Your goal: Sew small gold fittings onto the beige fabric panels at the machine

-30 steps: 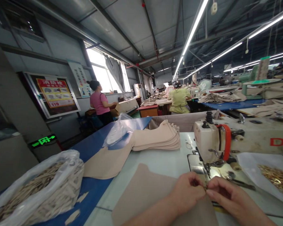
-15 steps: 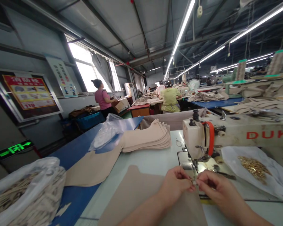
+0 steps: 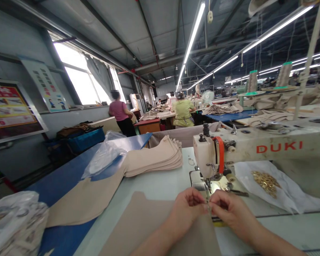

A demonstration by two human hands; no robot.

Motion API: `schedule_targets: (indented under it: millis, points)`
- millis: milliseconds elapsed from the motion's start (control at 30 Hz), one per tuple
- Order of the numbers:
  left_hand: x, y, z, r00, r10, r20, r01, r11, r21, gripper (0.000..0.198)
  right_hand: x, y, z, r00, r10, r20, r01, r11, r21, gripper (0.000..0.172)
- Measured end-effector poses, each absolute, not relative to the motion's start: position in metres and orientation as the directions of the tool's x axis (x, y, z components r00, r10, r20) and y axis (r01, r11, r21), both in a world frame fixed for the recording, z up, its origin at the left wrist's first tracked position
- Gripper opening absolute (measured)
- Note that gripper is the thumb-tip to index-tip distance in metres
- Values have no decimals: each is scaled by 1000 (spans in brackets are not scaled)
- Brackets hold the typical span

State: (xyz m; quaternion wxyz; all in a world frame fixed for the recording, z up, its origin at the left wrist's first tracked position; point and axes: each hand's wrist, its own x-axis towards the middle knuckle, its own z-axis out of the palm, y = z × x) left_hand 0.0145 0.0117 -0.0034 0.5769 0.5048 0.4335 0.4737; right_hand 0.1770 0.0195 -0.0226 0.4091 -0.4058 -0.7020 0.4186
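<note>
One beige panel (image 3: pixel 141 222) beneath left hand (image 3: pixel 185 209)

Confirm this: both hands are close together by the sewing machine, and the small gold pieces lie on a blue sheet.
Wrong on the colour: the head view shows that the sheet is white, not blue. The rest holds: the left hand and right hand are close together by the sewing machine, and the small gold pieces lie on the sheet.

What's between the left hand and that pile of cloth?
The head view shows pale tabletop between the left hand and the cloth pile, with an edge of the flat cloth beside the hand.
</note>
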Motion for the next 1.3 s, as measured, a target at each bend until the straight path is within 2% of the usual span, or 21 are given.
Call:
schedule_targets:
  millis: [100,200,267,400,500,633,767,1000,1300]
  points:
    - [14,11,-1,128,991,44,-41,-39,998,25,176,20,-20,-334,919,211,108,260,-960,18]
    - [13,10,1,102,986,135,74,-143,987,18,175,21,-17,-341,921,187,-93,164,-982,20]
    - [12,8,1,108,978,181,154,-196,968,14,175,22,-16,-352,921,165,-136,124,-983,24]
    - [11,5,2,138,957,254,317,-286,904,8,176,23,-17,-365,922,132,-91,106,-990,22]
    - [10,6,2,149,947,283,354,-319,879,5,176,22,-17,-360,923,134,-98,105,-990,20]
    - [9,6,3,231,943,240,402,-317,859,11,177,21,-16,-351,923,154,-102,126,-987,17]
    - [9,3,7,272,936,223,495,-335,802,16,178,18,-14,-331,924,192,-10,200,-980,13]
    - [9,3,10,244,938,246,530,-342,776,16,180,17,-13,-295,912,286,179,347,-921,9]
    - [10,4,8,247,946,211,557,-316,768,18,183,16,-9,-328,877,351,334,456,-825,10]
